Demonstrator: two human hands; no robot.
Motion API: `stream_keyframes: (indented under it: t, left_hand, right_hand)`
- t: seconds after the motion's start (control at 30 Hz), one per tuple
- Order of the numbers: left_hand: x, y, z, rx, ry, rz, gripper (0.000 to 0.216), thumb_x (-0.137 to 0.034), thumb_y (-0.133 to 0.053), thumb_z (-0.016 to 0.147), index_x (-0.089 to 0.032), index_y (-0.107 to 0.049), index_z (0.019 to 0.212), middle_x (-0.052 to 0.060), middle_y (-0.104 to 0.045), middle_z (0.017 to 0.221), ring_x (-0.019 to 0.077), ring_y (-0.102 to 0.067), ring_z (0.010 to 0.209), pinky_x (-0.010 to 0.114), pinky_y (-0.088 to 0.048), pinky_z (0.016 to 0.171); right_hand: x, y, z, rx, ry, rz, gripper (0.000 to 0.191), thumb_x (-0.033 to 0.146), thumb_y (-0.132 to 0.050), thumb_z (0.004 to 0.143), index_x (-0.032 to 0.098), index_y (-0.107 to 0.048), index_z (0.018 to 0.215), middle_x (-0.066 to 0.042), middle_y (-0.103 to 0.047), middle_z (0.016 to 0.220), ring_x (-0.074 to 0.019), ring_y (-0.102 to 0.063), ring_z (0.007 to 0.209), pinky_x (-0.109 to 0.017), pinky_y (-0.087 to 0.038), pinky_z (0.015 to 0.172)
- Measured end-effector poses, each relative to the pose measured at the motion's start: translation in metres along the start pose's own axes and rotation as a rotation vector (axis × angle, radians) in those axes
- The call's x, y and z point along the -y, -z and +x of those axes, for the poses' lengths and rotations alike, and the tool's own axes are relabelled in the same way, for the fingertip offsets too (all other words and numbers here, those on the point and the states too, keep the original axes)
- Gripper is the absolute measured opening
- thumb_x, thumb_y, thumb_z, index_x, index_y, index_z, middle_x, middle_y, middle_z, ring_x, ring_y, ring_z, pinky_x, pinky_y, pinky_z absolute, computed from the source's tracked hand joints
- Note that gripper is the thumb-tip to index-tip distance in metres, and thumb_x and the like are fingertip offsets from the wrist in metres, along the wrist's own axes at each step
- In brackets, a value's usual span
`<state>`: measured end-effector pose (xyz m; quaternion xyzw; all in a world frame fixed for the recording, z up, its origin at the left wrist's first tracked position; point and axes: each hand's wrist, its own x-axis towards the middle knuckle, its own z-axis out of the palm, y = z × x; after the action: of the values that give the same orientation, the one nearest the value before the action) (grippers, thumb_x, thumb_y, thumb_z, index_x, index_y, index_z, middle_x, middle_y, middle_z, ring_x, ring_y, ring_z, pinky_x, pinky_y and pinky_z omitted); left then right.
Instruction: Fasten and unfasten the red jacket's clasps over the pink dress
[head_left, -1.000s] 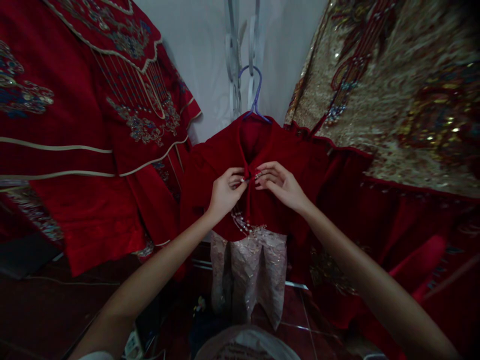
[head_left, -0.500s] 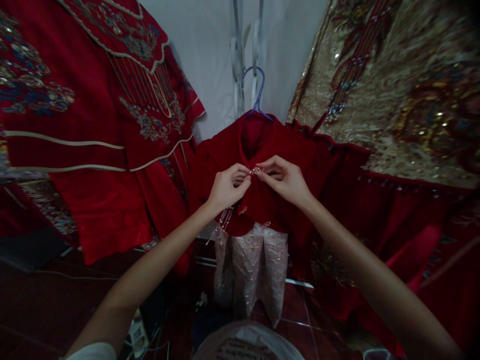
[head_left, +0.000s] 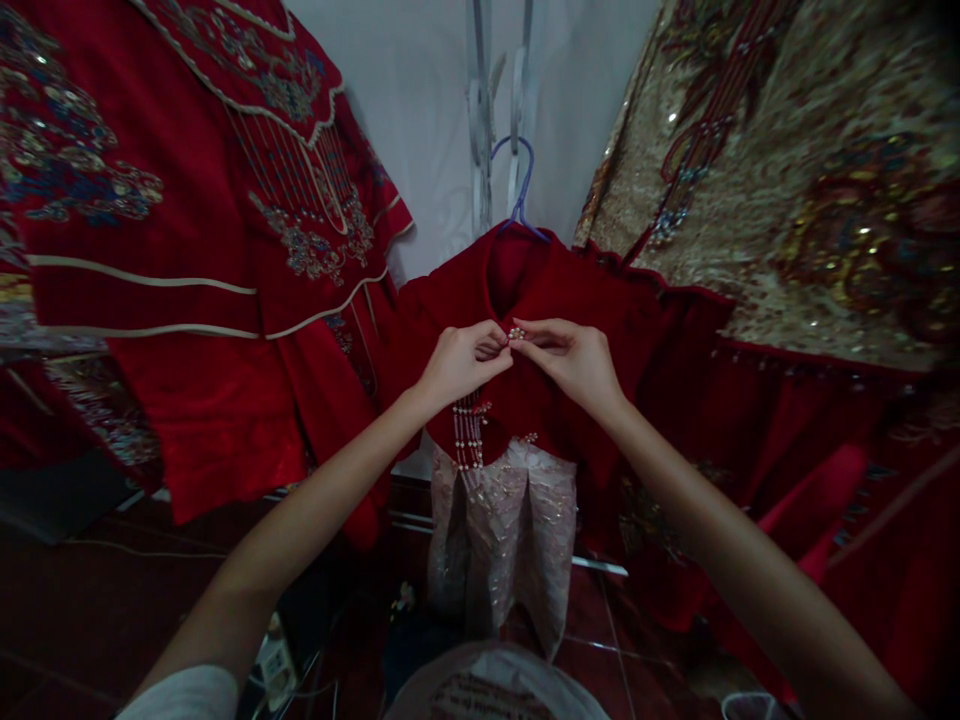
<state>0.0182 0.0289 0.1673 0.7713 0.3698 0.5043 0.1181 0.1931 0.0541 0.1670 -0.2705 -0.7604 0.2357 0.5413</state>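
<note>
A dark red jacket (head_left: 450,280) hangs from a purple hanger (head_left: 519,200) in front of me. At its front closure, below the collar, sits a small pearl-beaded fastener (head_left: 516,335). My left hand (head_left: 469,360) pinches the fastener's left side, thumb against fingers. From the other side my right hand (head_left: 574,360) pinches the same beads between thumb and forefinger. Beaded tassel strands (head_left: 469,435) dangle under my left hand. A pale, shiny skirt (head_left: 502,530) shows beneath the jacket's hem. My fingertips hide part of the fastener.
A red embroidered garment (head_left: 187,240) hangs on the left, and a gold sequined one (head_left: 750,220) on the right. Below me is a white plastic bag (head_left: 487,680) with print. A power strip (head_left: 276,665) lies at lower left on the tiled floor.
My left hand has shifted slightly right, and its fingers have curled in closer at the fastener. The tassel strands now hang straighter. The whole view has moved a little.
</note>
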Motion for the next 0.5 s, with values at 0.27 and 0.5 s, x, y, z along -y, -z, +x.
stream_keyframes:
  t: [0.27,0.5]
  left_hand:
    - [0.000,0.008,0.009,0.095,-0.074,0.068,0.005,-0.020,-0.056,0.076,-0.018,-0.060,0.076,-0.001,-0.066,0.068,0.0109,-0.064,0.063,0.023,-0.053,0.064]
    - [0.014,-0.013,0.001,0.001,0.052,-0.170,0.015,-0.022,-0.049,0.083,-0.019,-0.059,0.093,0.003,-0.067,0.091,0.0125,-0.065,0.082,0.022,-0.053,0.069]
  right_hand:
    - [-0.002,0.001,0.005,0.065,-0.017,0.018,0.038,0.034,-0.066,0.076,0.019,-0.067,0.110,-0.007,-0.068,0.095,-0.0174,-0.066,0.082,-0.034,-0.058,0.076]
    - [-0.007,-0.008,-0.009,0.056,0.094,-0.100,0.059,0.026,-0.060,0.077,0.026,-0.045,0.134,-0.008,-0.051,0.113,-0.0168,-0.056,0.093,-0.033,-0.055,0.080]
